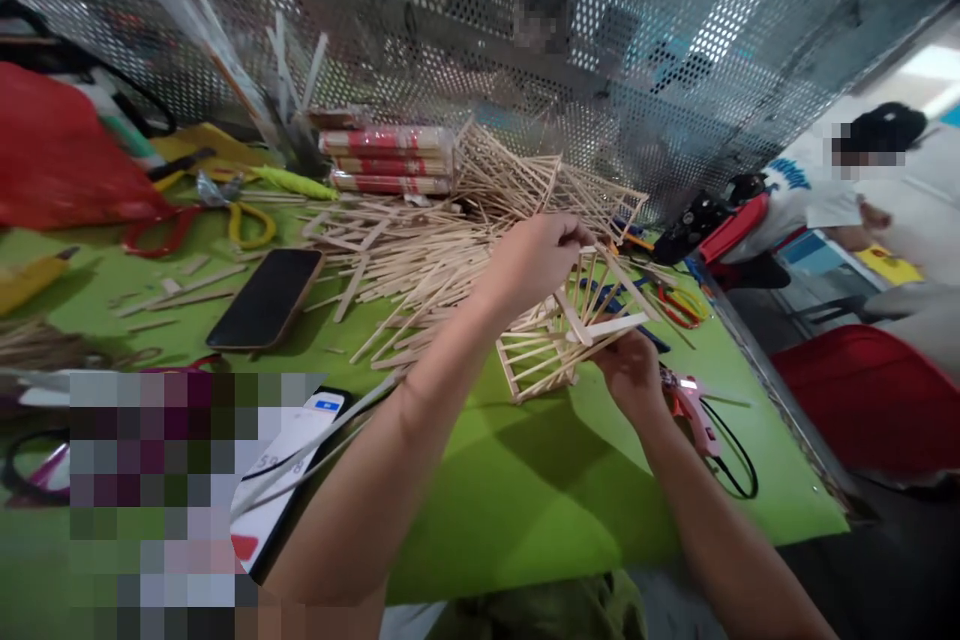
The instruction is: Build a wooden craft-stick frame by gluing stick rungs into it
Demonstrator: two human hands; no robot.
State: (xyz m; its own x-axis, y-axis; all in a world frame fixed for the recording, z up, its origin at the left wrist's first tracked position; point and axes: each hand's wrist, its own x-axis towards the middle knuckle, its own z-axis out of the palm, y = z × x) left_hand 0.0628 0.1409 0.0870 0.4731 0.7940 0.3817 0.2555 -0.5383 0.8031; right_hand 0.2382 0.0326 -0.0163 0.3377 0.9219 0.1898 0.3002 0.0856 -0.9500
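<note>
A small frame built of thin wooden sticks and flat craft sticks (616, 326) is tilted over the green table, between my two hands. My left hand (541, 248) reaches across from the left, its fingers closed on the frame's far upper end; the fingertips are partly hidden. From below and to the right, my right hand (631, 366) grips the near end of the frame, with some of its fingers hidden behind the sticks. A pink hot glue gun (702, 420) with a black cord lies just right of my right hand.
Loose wooden sticks (427, 260) lie heaped behind a black phone (266, 300). Packs of sticks (390, 160) and a larger stick structure (555, 182) stand by the perforated metal screen (450, 10). Pliers (684, 305) and scissors (251, 223) lie around. A person (862, 190) sits beyond, right.
</note>
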